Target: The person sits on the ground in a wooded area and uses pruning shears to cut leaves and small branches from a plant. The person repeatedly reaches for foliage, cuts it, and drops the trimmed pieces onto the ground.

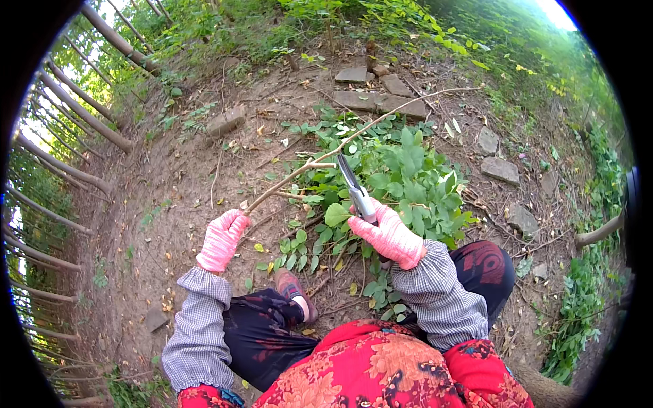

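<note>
My left hand [223, 240], in a pink and white knitted glove, grips the lower end of a long, thin, bare branch [285, 181]. The branch slants up to the right and has short side stubs. In my right hand [387, 233], gloved alike, is a pair of pruning shears [358, 193] with a silver-grey body and dark blades. The blade tips are beside the end of one stub; whether they touch it I cannot tell. A heap of leafy green cuttings [408, 178] lies on the ground behind and beside the shears. One round leaf shows at my right fingertips.
Flat stones or bricks [357, 100] lie beyond the leafy heap, with several more stones [500, 170] to the right. A single brick [226, 121] is at the upper left. Slender tree trunks [86, 112] line the left side. Another trunk [599, 235] stands at the right. Green undergrowth borders the dirt.
</note>
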Demonstrator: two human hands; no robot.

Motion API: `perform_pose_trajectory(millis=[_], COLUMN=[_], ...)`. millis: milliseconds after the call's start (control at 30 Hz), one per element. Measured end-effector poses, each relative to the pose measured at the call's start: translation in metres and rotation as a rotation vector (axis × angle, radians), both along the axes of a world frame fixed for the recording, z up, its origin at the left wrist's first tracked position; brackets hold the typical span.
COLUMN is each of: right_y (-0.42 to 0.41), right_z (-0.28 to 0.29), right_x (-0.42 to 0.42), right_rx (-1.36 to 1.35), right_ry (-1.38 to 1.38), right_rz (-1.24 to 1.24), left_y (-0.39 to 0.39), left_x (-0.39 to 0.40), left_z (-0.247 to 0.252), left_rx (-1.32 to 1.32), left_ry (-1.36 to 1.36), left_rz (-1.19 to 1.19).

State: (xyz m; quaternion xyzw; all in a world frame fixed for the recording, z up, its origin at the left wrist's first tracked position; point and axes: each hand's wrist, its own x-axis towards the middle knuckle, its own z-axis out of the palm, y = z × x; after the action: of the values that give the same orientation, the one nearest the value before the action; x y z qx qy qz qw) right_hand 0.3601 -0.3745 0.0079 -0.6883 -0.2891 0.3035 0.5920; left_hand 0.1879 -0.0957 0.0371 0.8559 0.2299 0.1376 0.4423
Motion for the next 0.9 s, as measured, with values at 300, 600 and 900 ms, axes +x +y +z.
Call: perform_pose_trajectory(millis=[300, 600, 900], right_y=[-0.001, 0.0, 0.002], right_z=[-0.006, -0.002, -0.01], right_x=[0.002, -0.001, -0.012], right_rx=[0.059, 0.022, 0.032], right_ry=[-0.027, -0.003, 0.262], right_rz=[0.02, 0.029, -0.049], left_y=[0.009, 0.002, -0.001], left_x=[-0.006, -0.003, 0.0], left_z=[-0.005, 0.0, -0.004], left_rx=[0.05, 0.024, -0.009], left_ry=[0.014, 0.133, 0.127], left_rz=[-0.078, -0.124, -0.083])
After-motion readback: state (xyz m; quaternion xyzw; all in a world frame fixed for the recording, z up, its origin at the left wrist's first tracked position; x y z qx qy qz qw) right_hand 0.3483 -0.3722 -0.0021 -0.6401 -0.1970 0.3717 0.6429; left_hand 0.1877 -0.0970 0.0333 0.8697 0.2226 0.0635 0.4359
